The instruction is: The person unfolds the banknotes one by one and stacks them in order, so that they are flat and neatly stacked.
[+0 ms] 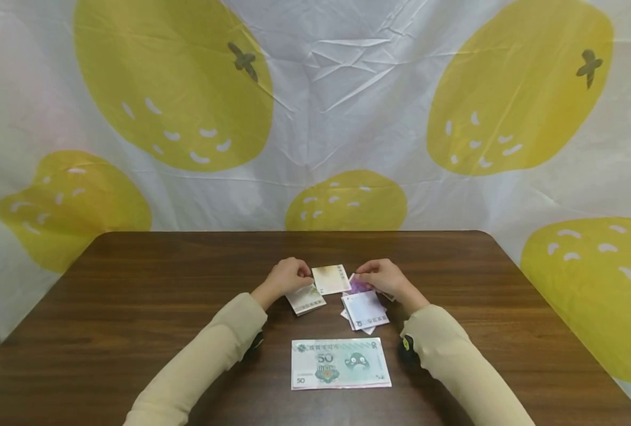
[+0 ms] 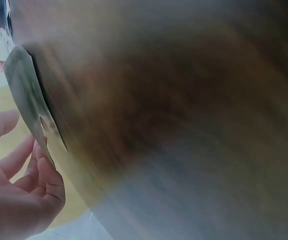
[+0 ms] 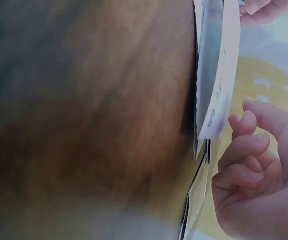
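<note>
My left hand pinches the corner of a folded greenish play banknote; in the left wrist view, thumb and fingers meet at the lower tip of this banknote. Between the hands lies a folded tan banknote. My right hand hovers with loosely bent fingers at the top edge of a purple banknote. Nothing shows between these fingers in the right wrist view. Nearer to me, several pale bluish folded banknotes overlap the purple one.
A flat stack of banknotes, topped by a green 50 note, lies between the forearms. The brown wooden table reaches back to a white curtain with yellow fruit prints. Another tan note peeks out beneath the right hand.
</note>
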`<state>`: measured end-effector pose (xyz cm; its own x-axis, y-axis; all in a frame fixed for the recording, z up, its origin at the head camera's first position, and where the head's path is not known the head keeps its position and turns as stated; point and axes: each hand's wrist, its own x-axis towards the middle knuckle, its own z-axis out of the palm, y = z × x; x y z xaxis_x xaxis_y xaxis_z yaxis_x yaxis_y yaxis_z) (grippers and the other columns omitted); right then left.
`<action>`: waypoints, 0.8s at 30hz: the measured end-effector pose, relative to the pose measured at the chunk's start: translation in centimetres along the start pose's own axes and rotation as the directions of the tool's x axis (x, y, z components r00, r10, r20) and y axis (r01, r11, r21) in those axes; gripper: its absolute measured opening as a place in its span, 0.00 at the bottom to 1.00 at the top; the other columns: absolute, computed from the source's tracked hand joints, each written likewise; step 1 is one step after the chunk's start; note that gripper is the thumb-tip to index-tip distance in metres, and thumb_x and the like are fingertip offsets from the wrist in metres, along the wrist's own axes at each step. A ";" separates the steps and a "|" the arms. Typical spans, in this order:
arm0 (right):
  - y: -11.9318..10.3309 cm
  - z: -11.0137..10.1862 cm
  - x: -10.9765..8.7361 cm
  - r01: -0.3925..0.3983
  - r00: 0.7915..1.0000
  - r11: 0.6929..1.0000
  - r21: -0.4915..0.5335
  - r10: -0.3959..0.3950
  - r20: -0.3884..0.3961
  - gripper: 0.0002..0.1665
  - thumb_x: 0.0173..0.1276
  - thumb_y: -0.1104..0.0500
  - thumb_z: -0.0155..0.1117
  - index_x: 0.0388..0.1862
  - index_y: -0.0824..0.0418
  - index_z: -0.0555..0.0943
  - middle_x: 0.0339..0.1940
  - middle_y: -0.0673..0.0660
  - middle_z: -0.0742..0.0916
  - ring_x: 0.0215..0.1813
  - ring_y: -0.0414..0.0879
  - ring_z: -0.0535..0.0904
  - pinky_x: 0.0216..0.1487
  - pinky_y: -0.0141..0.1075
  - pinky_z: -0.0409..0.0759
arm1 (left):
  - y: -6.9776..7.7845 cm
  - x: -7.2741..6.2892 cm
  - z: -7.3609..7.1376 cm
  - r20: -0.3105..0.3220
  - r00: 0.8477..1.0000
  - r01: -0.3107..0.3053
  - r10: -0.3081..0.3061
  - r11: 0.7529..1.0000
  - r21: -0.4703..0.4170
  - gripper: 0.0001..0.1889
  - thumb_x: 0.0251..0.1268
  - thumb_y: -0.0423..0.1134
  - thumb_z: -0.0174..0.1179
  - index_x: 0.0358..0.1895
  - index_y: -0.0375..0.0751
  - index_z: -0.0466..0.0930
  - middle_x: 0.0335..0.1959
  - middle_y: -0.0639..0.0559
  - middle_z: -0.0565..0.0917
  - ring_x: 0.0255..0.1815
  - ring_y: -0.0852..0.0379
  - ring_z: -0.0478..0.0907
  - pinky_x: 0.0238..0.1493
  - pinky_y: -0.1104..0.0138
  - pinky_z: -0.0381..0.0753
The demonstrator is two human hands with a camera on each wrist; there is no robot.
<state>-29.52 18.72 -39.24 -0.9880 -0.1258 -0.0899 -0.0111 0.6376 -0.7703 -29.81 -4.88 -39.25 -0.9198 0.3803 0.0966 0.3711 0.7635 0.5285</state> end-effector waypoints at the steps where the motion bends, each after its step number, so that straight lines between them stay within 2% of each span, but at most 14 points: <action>1: -0.1 0.1 0.0 -0.001 1.000 1.000 0.001 0.001 0.005 0.11 0.57 0.59 0.62 0.36 0.65 0.81 0.22 0.54 0.80 0.24 0.43 0.73 0.24 0.32 0.69 | 0.0 0.0 0.0 0.000 1.000 0.006 -0.006 1.000 0.001 0.09 0.54 0.40 0.61 0.34 0.39 0.80 0.29 0.53 0.78 0.30 0.57 0.73 0.32 0.66 0.72; 8: -0.6 0.8 0.5 0.007 0.997 0.995 0.099 -0.014 0.071 0.13 0.56 0.64 0.61 0.39 0.71 0.77 0.18 0.54 0.79 0.21 0.41 0.73 0.21 0.30 0.68 | 0.9 0.2 0.2 0.001 0.997 0.081 -0.081 0.997 0.010 0.08 0.52 0.42 0.62 0.28 0.41 0.80 0.26 0.53 0.78 0.26 0.57 0.72 0.26 0.66 0.70; 12: -0.5 1.2 1.0 -0.015 0.996 0.991 0.135 0.004 0.088 0.13 0.56 0.66 0.60 0.39 0.72 0.77 0.16 0.53 0.77 0.19 0.39 0.71 0.19 0.28 0.66 | 1.4 0.3 0.3 -0.004 0.993 0.115 -0.115 0.993 0.016 0.08 0.50 0.43 0.62 0.26 0.41 0.79 0.25 0.53 0.77 0.26 0.56 0.71 0.24 0.66 0.69; 20: -0.5 1.4 1.5 -0.077 0.992 0.991 0.112 0.065 0.105 0.11 0.56 0.64 0.61 0.37 0.68 0.77 0.18 0.56 0.78 0.19 0.40 0.70 0.18 0.29 0.65 | 1.7 0.5 0.7 -0.012 0.991 0.137 -0.136 0.990 0.033 0.07 0.48 0.41 0.64 0.25 0.43 0.78 0.23 0.54 0.76 0.26 0.56 0.71 0.24 0.65 0.69; 21: -0.3 1.3 1.5 -0.051 0.992 0.991 0.121 0.037 0.119 0.10 0.56 0.64 0.62 0.35 0.68 0.78 0.18 0.56 0.78 0.18 0.40 0.70 0.17 0.29 0.65 | 1.7 0.5 0.7 -0.014 0.990 0.138 -0.138 0.990 0.038 0.07 0.47 0.41 0.64 0.25 0.43 0.78 0.23 0.55 0.76 0.26 0.56 0.71 0.24 0.65 0.69; 24: -0.4 1.3 1.6 -0.046 0.991 0.993 0.112 0.031 0.129 0.09 0.56 0.62 0.63 0.33 0.67 0.78 0.17 0.56 0.77 0.17 0.40 0.69 0.17 0.29 0.64 | 1.8 0.4 0.8 -0.012 0.990 0.143 -0.142 0.988 0.058 0.08 0.47 0.42 0.65 0.25 0.43 0.77 0.24 0.55 0.75 0.26 0.56 0.71 0.24 0.64 0.69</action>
<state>-30.88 17.27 -39.91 -0.9596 -0.2030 -0.1948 0.0517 0.5534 -0.8313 -29.44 -2.90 -38.92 -0.9647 0.2616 0.0305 0.2429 0.8389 0.4870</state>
